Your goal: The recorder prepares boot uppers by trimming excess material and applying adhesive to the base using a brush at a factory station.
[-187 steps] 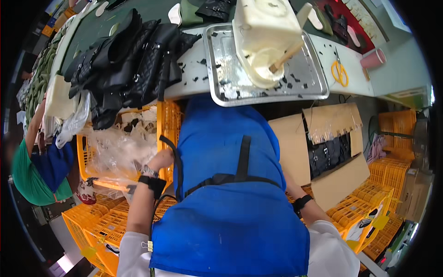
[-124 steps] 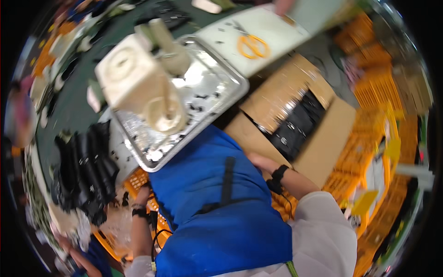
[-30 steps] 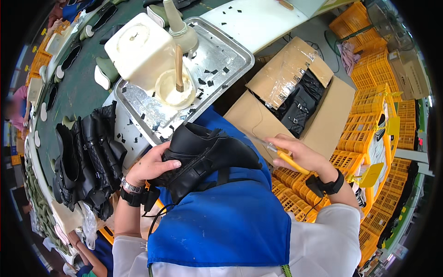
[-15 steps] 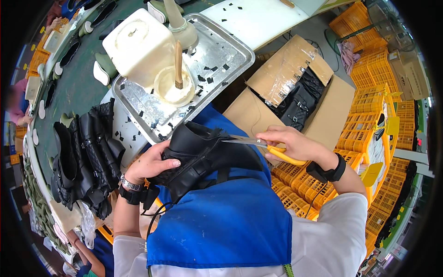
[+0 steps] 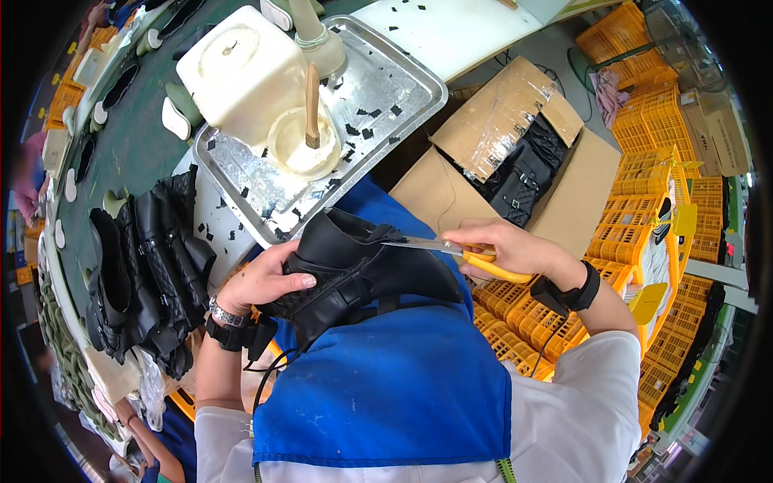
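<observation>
A black boot upper (image 5: 342,278) with straps lies tilted across my lap on a blue apron (image 5: 386,394). My left hand (image 5: 270,280) grips its left side, thumb on top and the other fingers hidden beneath. My right hand (image 5: 501,244) is closed round the yellow handles of a pair of scissors (image 5: 498,268). Their metal blades point left and touch the boot's upper edge near its opening, where the rim looks ragged. I cannot make out how far apart the blade tips are.
Ahead, a metal tray (image 5: 415,68) bears a white container (image 5: 241,76), a pot of pale paste (image 5: 282,153) with a brush (image 5: 312,101), and black scraps. More black boots (image 5: 157,249) stand at left. Rightward are a carton (image 5: 592,189) of boots and yellow crates (image 5: 636,205).
The scissors have shifted slightly to the left along the boot's edge, and their handles sit at a slightly different angle. My left hand keeps the same hold on the boot.
</observation>
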A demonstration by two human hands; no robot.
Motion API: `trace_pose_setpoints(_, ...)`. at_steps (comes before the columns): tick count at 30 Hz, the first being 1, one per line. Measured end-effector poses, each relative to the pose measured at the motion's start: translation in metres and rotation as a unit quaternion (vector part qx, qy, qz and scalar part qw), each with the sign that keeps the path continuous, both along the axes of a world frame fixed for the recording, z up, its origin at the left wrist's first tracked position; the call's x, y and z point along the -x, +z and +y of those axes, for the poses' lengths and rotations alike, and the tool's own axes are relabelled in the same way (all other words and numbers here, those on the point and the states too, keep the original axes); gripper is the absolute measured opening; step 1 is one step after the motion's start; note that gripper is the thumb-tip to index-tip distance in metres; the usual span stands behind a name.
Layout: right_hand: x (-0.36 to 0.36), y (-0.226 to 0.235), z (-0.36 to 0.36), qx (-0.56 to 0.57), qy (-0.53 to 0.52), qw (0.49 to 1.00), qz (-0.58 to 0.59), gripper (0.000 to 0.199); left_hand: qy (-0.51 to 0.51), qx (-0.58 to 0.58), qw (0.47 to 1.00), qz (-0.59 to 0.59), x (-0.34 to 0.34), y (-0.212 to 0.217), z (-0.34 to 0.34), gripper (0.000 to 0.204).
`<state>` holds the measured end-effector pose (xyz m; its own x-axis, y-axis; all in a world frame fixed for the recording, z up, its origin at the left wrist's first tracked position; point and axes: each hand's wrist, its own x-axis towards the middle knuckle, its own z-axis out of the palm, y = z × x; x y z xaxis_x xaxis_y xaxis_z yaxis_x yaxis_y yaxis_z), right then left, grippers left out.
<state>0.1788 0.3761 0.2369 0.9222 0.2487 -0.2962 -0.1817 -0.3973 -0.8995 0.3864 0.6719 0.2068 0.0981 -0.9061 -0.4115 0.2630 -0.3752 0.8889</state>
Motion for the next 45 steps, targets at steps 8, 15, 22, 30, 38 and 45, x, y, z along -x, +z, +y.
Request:
trace_pose_setpoints(8,0.002,-0.004,0.005,-0.020,-0.019,1.000,0.003,0.041,-0.007,0.001,1.000,-0.010,0.001,-0.002,-0.001,0.046)
trace_pose_setpoints(15,0.008,-0.011,-0.001,-0.017,-0.023,1.000,-0.013,0.042,-0.008,-0.010,1.000,-0.003,0.001,-0.006,0.002,0.047)
trace_pose_setpoints(22,0.001,-0.009,0.003,-0.046,-0.028,0.998,-0.039,0.044,-0.016,-0.011,1.000,-0.007,0.003,0.001,-0.004,0.047)
trace_pose_setpoints(30,-0.003,-0.008,-0.005,0.029,0.010,0.998,-0.058,0.044,-0.022,-0.007,1.000,-0.011,0.004,0.001,-0.003,0.048)
trace_pose_setpoints(38,0.007,-0.008,-0.014,0.036,-0.030,0.996,-0.078,0.042,-0.019,-0.016,1.000,-0.011,0.004,-0.002,0.002,0.047)
trace_pose_setpoints(45,-0.035,-0.026,-0.084,0.248,-0.308,0.914,-0.088,0.052,0.038,-0.004,0.998,-0.044,0.005,0.024,0.017,0.049)
